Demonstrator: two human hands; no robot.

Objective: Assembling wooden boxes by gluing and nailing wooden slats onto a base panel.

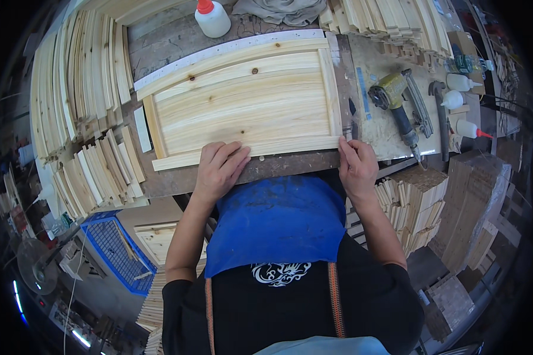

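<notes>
Where fisheye rim darkens far left, I cannot resolve floor clutter; pale slat stacks fan out in curved rows. Left hand lies flat, fingers spread, pressing near rail of wooden panel, gripping nothing. Panel: knotty, grained pine, framed, centred on workbench. Right hand pinches panel's right corner, fingers curled. Blue apron hides bench edge. Right: yellow nail gun, glue bottles.
</notes>
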